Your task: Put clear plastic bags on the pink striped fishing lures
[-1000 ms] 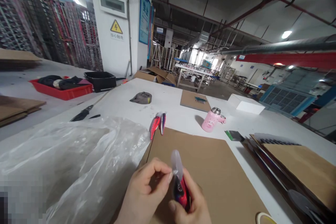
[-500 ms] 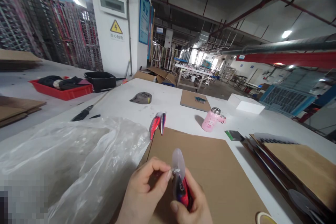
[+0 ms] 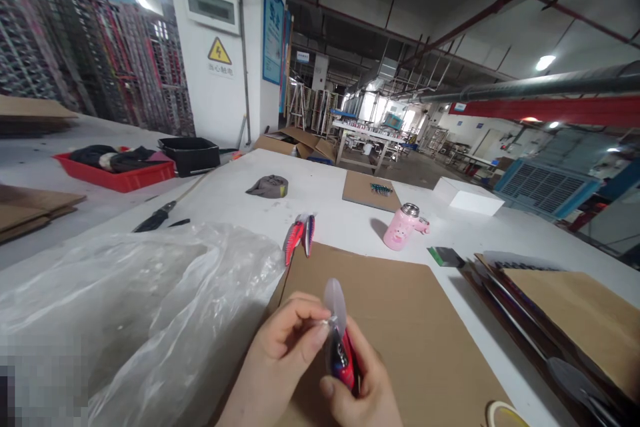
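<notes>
Left hand pinches at the lure; right hand grips its body over the cardboard. Plastic sheet lies left of the cardboard; two more lures sit just beyond it.

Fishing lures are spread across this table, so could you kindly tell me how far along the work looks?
Looking done: two lures lie together by the cardboard sheet, and a row of small teal lures sits on a farther cardboard piece. In hand: the left hand pinches near the clear lip of a red fishing lure, which the right hand holds. Left: that lure, at least; I cannot tell whether others remain.
</notes>
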A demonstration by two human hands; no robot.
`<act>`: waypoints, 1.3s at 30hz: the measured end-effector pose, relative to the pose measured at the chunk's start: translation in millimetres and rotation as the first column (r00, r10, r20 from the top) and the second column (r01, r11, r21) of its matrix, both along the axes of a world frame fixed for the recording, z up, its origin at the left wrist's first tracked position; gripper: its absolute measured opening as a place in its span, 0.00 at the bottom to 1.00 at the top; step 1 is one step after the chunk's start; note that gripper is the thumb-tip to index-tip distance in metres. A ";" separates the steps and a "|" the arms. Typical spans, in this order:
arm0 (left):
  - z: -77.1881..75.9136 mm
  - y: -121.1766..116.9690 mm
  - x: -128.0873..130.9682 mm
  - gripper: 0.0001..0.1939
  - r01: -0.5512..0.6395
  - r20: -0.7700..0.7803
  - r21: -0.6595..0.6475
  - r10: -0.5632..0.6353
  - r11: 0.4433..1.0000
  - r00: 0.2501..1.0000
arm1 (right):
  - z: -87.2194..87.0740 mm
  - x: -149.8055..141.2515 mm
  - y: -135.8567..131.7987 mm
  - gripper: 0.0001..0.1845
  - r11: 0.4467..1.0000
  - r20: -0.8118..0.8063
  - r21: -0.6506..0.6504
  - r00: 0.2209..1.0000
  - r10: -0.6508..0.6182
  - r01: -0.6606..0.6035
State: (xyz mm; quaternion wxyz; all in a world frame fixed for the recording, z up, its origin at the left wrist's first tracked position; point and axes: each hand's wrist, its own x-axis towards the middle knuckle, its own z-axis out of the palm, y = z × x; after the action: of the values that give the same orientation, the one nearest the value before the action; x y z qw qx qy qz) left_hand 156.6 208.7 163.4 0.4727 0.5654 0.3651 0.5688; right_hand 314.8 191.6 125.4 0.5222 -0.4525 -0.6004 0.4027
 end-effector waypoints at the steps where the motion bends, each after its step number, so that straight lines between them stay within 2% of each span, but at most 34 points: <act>1: -1.3 1.2 -0.2 0.03 0.036 0.043 -0.013 -0.035 0.999 0.998 | 0.8 -0.8 0.5 0.43 1.000 -0.018 0.000 1.000 -0.002 0.002; 3: -3.8 2.9 0.1 0.03 0.093 0.130 -0.040 -0.087 0.995 0.988 | 1.8 -1.7 1.5 0.42 1.000 -0.052 -0.008 0.999 0.001 -0.002; 8: -4.5 3.9 4.0 0.16 0.159 0.348 -0.143 -0.101 0.977 0.932 | 4.7 -1.5 2.6 0.39 0.999 -0.106 -0.015 0.994 0.030 -0.032; 10: -4.0 4.8 4.2 0.15 0.193 0.387 -0.191 -0.107 0.962 0.916 | 6.1 -1.4 2.8 0.38 0.999 -0.096 -0.014 0.995 0.029 -0.030; 13: -5.2 6.7 2.1 0.11 0.213 0.346 -0.211 -0.130 0.954 0.929 | 6.8 -1.9 3.0 0.38 1.000 -0.050 -0.004 0.999 0.008 -0.008; 18: -7.3 9.5 -0.7 0.06 0.151 0.203 -0.260 -0.099 0.954 0.974 | 1.8 -2.8 2.0 0.40 0.994 0.104 0.070 0.991 -0.088 0.081; 22: -5.3 11.3 0.2 0.04 0.098 0.124 -0.216 -0.073 0.972 0.990 | -3.5 -3.3 1.2 0.39 0.984 0.174 0.135 0.975 -0.140 0.117; 25: -3.9 11.0 0.5 0.06 0.106 0.107 -0.175 -0.088 0.979 0.990 | -4.9 -3.1 1.7 0.39 0.981 0.181 0.146 0.972 -0.153 0.127; 33: -4.4 7.5 -2.8 0.09 0.184 0.158 -0.174 -0.157 0.967 0.975 | -1.9 -2.6 3.0 0.41 0.986 0.144 0.135 0.982 -0.119 0.099; 39: -2.0 10.4 -1.0 0.06 0.147 0.118 -0.189 -0.126 0.971 0.985 | 1.0 -3.2 1.6 0.41 0.989 0.156 0.125 0.983 -0.095 0.075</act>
State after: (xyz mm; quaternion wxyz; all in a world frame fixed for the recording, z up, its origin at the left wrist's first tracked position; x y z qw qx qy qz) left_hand 155.6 219.1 161.4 0.5828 0.5091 0.3544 0.5248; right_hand 311.6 193.2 126.4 0.5144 -0.4771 -0.6437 0.3056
